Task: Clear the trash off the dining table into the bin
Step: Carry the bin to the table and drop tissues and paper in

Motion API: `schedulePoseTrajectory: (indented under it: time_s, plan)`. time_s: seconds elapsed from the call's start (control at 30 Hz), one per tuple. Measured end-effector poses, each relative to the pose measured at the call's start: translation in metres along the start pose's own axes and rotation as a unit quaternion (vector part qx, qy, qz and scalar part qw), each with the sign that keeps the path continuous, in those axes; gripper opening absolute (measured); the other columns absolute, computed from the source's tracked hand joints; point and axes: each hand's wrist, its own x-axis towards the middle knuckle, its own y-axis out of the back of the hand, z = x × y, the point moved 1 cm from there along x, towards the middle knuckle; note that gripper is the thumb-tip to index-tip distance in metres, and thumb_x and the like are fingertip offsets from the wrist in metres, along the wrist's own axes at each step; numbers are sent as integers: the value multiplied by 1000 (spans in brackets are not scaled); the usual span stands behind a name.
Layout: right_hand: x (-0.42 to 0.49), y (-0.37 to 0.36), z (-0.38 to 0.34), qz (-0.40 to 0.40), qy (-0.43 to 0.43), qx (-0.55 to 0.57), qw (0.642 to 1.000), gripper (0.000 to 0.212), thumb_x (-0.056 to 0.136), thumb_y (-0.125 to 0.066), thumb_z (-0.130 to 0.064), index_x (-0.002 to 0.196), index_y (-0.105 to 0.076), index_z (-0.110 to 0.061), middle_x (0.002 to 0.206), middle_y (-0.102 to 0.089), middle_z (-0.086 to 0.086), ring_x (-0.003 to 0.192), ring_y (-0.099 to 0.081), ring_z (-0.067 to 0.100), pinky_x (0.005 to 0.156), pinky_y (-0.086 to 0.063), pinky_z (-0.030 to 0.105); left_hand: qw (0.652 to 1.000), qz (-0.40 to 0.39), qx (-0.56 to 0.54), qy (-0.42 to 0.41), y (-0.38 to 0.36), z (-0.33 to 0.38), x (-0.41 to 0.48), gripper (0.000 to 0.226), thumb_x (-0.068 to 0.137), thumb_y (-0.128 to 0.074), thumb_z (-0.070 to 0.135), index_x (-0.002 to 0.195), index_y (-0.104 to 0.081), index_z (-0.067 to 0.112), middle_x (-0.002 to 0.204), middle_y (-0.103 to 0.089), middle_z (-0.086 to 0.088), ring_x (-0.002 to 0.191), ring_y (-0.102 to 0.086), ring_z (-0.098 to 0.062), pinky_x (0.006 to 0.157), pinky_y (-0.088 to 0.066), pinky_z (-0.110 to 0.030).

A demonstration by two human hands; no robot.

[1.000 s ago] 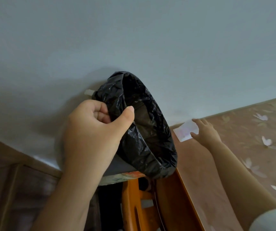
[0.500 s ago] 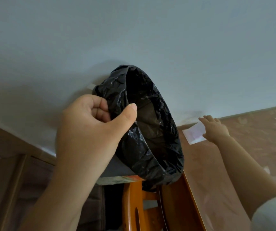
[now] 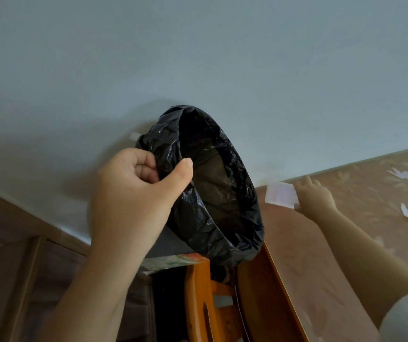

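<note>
Black-lined bin (image 3: 222,193) rim pinched by left hand (image 3: 133,196), right hand (image 3: 315,197) fingers on paper scrap (image 3: 280,195)

Black bin liner (image 3: 222,218) over grey bin (image 3: 170,245). Worktop (image 3: 346,218) tan-pink, pale flower print, orange-brown wood edge. White paper scrap (image 3: 281,195). Orange wooden chair (image 3: 203,299). Pale blue-grey wall (image 3: 198,70).

An orange wooden chair (image 3: 205,304) stands below a pale wall (image 3: 198,70), beside possibly a cabinet (image 3: 13,280).
</note>
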Motion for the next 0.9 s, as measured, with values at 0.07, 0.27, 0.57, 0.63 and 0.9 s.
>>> schedulePoseTrajectory:
  time_s: [0.07,0.27,0.57,0.63,0.9]
  plan:
    - [-6,10,-1,8,-26,71,997,49,78,-61,-21,122,-43,-9,121,-45,14,106,-49,30,75,-49,36,1000,0,0,-8,3,-3,0,23,49,-64,64,66,-55,51,50,-53,20,53,-53,-16,55,-54,-56]
    - [-44,53,-9,108,-105,265,952,57,75,-63,-29,125,-41,-12,121,-47,14,100,-52,33,67,-44,36,1000,-2,-18,-12,12,-16,2,21,50,-64,65,65,-54,54,50,-53,23,54,-51,-16,54,-53,-56]
    - [-129,116,-55,333,-201,518,762,54,76,-63,-39,123,-45,-20,117,-50,3,69,-54,5,69,-42,27,997,-25,-74,11,31,-30,4,28,51,-65,64,64,-56,40,59,-50,6,59,-54,-23,59,-53,-58]
    - [-139,136,-71,361,-192,556,724,52,75,-64,-38,121,-46,-23,111,-49,-2,70,-53,3,71,-46,28,994,-25,-102,24,36,-31,5,34,51,-66,61,64,-56,32,62,-52,-1,62,-56,-26,61,-54,-57]
    - [-165,196,-113,425,-110,551,709,50,76,-64,-38,121,-46,-23,107,-44,-8,73,-51,-5,64,-43,6,987,-25,-153,28,59,-34,3,38,54,-68,52,61,-52,18,59,-47,-10,56,-47,-25,54,-49,-47]
